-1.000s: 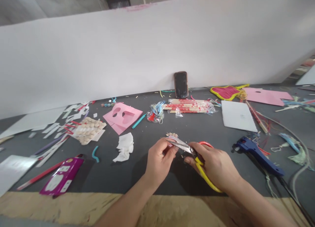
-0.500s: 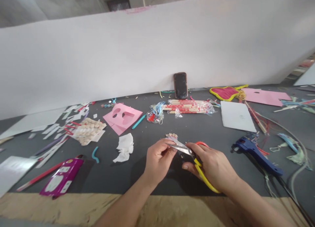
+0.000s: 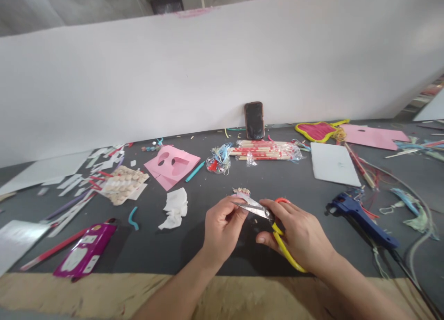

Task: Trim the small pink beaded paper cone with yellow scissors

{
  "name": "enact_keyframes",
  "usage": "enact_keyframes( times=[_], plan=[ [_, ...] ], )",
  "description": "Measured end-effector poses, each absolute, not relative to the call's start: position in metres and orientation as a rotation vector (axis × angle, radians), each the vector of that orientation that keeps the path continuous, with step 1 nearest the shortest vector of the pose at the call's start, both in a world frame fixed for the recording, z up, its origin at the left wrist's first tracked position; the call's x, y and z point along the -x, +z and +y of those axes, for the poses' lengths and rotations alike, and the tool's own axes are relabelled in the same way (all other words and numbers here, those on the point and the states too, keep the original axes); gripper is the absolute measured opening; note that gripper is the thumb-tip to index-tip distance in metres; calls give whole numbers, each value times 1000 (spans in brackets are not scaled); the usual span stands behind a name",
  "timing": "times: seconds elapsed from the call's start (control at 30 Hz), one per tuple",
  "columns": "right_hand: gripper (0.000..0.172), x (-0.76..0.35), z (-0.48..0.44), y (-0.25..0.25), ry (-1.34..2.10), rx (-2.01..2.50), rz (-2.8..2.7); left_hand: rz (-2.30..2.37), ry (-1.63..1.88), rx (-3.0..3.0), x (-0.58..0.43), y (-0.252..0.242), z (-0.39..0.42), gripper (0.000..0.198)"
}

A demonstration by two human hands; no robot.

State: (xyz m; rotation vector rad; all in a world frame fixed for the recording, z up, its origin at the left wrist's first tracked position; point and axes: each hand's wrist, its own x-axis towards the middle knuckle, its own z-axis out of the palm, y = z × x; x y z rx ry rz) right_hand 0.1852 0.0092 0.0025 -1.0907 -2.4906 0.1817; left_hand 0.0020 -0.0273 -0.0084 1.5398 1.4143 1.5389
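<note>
My right hand (image 3: 298, 232) grips a pair of scissors (image 3: 258, 209) with yellow and red handles. Their blades are parted and point left, reaching the fingers of my left hand (image 3: 223, 225). That hand is closed in a pinch on a small pale packet (image 3: 242, 191) with tiny beige bits at its far end. Most of the packet is hidden behind the fingers and blades, so its material is unclear. Left of my left hand lies a crumpled white tissue (image 3: 175, 208).
A phone (image 3: 254, 120) leans against the white board (image 3: 187, 79). Wrapped sticks (image 3: 265, 150) and pink cut-out paper (image 3: 171, 167) lie in front. Rightward are a blue glue gun (image 3: 362, 220) and a white card (image 3: 335, 164); leftward, a purple packet (image 3: 86, 250) and paper strips (image 3: 71, 183).
Both hands and the scissors hold nearly the same pose. The view has shifted very slightly.
</note>
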Motion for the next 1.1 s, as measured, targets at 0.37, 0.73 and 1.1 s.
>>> enact_keyframes(
  times=[0.37,0.73,1.1],
  plan=[
    [58,-185,8,0,186,1087,-2531,1359,1506,-1569,0,-7,-26,13],
    [47,-183,5,2,192,1141,-2538,1410,1465,-1599,-2,-6,-26,12],
    [44,-184,2,4,113,1178,-2566,1386,1471,-1589,-3,-5,-27,16]
  ],
)
